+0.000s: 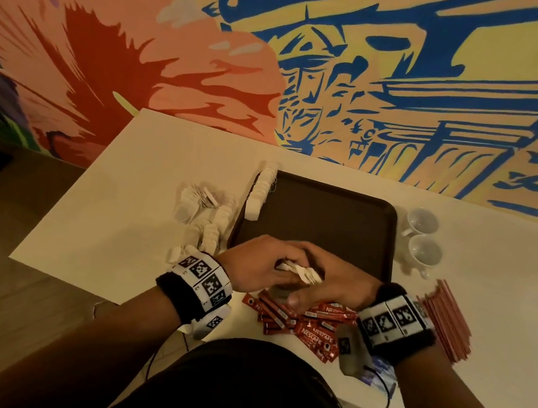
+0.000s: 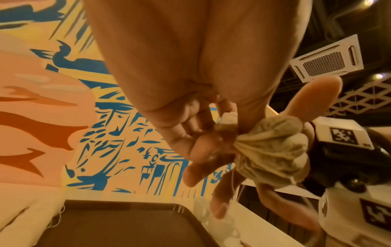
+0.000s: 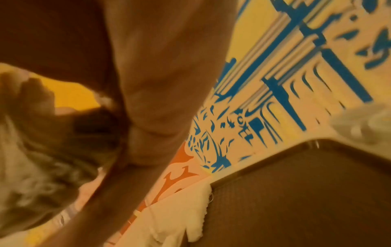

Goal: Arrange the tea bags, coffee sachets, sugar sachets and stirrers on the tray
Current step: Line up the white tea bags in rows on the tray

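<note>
Both hands meet over the near edge of the dark tray [image 1: 322,211], and between them is a small bundle of tea bags [image 1: 299,272]; the left hand [image 1: 252,263] has its fingers curled round the gathered bags, as the left wrist view shows the bunch [image 2: 273,147] pinched at its neck with strings trailing down, while the right hand [image 1: 332,285] closes in against the same bundle, though how firmly it grips cannot be told from its own blurred wrist view. Holding the bags together with two hands looks like a way to square them into a neat stack before laying them down, probably beside the row of tea bags [image 1: 260,192] already lined along the tray's left edge. Apart from that row the tray bed shows nothing on it, so most of the arranging is left. More loose tea bags [image 1: 204,212] lie in a heap on the white table [image 1: 123,200] to the left of the tray. The red coffee sachets [image 1: 309,327] lie scattered near the person, just short of the tray, and the pink stirrers [image 1: 448,319] sit bundled at the near right. Two white cups [image 1: 424,236] stand beside the tray's right edge, both seemingly empty
</note>
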`<state>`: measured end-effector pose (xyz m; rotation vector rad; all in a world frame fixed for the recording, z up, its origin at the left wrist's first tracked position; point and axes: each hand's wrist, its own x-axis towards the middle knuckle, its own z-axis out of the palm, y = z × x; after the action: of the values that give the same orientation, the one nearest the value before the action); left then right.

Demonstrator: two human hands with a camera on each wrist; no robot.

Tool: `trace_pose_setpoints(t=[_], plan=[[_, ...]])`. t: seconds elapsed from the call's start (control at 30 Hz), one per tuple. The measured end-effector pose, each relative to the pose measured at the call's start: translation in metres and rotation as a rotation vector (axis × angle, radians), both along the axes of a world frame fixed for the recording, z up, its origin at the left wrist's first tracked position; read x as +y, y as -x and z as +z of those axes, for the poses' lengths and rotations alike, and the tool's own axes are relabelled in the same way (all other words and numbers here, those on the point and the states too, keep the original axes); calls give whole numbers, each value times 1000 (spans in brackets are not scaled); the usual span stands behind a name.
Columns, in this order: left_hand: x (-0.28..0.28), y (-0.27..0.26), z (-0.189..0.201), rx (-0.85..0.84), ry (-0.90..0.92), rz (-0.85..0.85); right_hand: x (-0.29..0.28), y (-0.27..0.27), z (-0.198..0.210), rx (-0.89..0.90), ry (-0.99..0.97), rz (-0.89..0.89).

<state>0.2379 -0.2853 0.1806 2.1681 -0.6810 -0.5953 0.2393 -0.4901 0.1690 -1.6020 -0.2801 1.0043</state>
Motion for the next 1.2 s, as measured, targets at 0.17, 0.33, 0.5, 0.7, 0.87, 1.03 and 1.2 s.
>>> trace_pose_setpoints(t=[0.17, 0.33, 0.5, 0.7, 0.87, 1.03, 1.2], plan=[[7, -12, 2, -36, 96, 130, 11, -13, -4, 145, -171, -95], [24, -22, 1, 63, 266, 371, 19, -19, -11, 177, -247, -283], [34, -29, 1, 126, 349, 497, 30, -23, -14, 56, -213, -428], [39, -35, -2, 279, 387, 442, 41, -29, -14, -65, -187, -448], [44, -43, 0, 336, 436, 409, 42, -29, -15, -52, -222, -540], [49, -46, 3, 405, 457, 386, 40, -32, -10, 19, -292, -679], [58, -50, -3, 332, 380, 496, 29, -32, -11, 33, -278, -737]])
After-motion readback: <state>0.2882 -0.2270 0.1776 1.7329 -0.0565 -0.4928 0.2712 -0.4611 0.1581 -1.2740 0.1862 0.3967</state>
